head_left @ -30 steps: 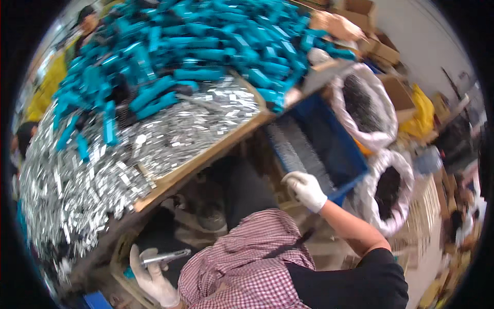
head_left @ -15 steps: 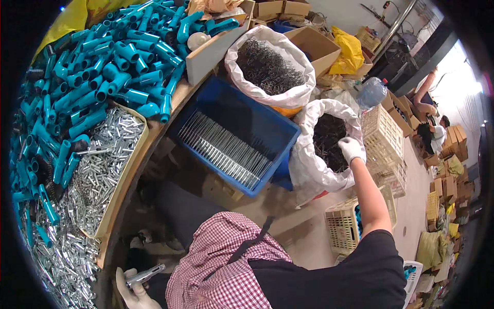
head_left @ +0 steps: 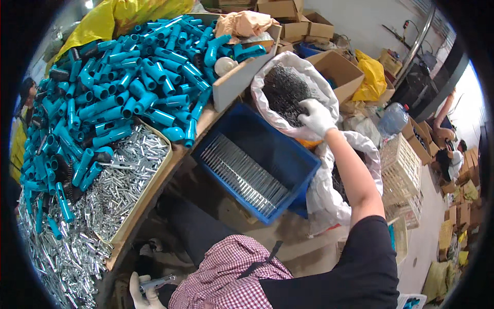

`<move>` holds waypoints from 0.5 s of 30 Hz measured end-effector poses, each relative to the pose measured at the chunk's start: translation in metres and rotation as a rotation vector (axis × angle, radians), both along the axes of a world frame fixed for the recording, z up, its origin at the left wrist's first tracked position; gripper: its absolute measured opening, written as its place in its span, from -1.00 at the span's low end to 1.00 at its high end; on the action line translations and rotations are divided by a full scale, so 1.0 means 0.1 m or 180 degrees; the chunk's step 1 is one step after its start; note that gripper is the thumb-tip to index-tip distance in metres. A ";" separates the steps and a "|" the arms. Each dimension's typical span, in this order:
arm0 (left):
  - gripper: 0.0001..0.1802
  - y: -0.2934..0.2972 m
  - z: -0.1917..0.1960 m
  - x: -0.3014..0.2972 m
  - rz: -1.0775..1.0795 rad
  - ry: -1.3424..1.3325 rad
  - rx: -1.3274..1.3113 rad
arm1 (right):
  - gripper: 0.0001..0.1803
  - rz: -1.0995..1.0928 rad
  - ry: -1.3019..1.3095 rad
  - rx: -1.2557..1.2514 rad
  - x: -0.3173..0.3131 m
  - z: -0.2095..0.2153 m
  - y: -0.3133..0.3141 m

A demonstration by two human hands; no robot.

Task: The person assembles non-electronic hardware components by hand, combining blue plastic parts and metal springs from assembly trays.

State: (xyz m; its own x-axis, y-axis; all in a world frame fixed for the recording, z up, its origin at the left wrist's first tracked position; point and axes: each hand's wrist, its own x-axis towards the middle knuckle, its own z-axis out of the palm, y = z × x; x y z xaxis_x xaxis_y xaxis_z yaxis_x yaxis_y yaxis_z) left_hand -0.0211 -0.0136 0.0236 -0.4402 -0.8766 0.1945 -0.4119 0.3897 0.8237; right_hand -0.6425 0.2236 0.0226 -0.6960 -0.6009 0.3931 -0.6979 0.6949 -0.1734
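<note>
My right hand (head_left: 317, 118), in a white glove, reaches over a white sack (head_left: 329, 91) full of thin dark wire pieces (head_left: 284, 92) that look like springs. Its fingers are bent inward at the near side of the heap; whatever they pinch is too small to make out. Low at the left, my gloved left hand (head_left: 143, 294) is closed around a shiny silver metal tube (head_left: 158, 281) with a slot in it. A blue bin (head_left: 303, 177) stands between my hands, with a row of silver metal rods (head_left: 244, 175) laid side by side inside.
Teal curved plastic handles (head_left: 154, 67) are heaped on the bench at the left, beside a tray of small silver parts (head_left: 121, 180). A second white sack (head_left: 329, 206) of dark pieces stands under my right forearm. Cream crates (head_left: 399, 162) and cartons (head_left: 334, 74) line the right and back.
My right hand has gone from the nearer sack of dark pieces to the farther sack of wire pieces. My left hand still holds the metal tube. The whole view has shifted a little.
</note>
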 end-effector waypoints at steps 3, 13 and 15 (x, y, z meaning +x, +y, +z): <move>-0.51 0.08 -0.02 -0.05 -0.0025 0.0118 0.0239 | -0.11 -0.0690 -0.0842 0.1631 -0.20 0.01 -0.47; -0.54 0.10 0.03 -0.27 0.0161 -0.0146 0.0519 | -0.22 -0.0700 -0.1250 0.2245 -0.62 -0.56 -0.76; -0.55 0.06 0.03 -0.34 0.0187 -0.0140 0.0562 | -0.32 -0.0376 -0.1266 0.2264 -0.60 -0.55 -0.78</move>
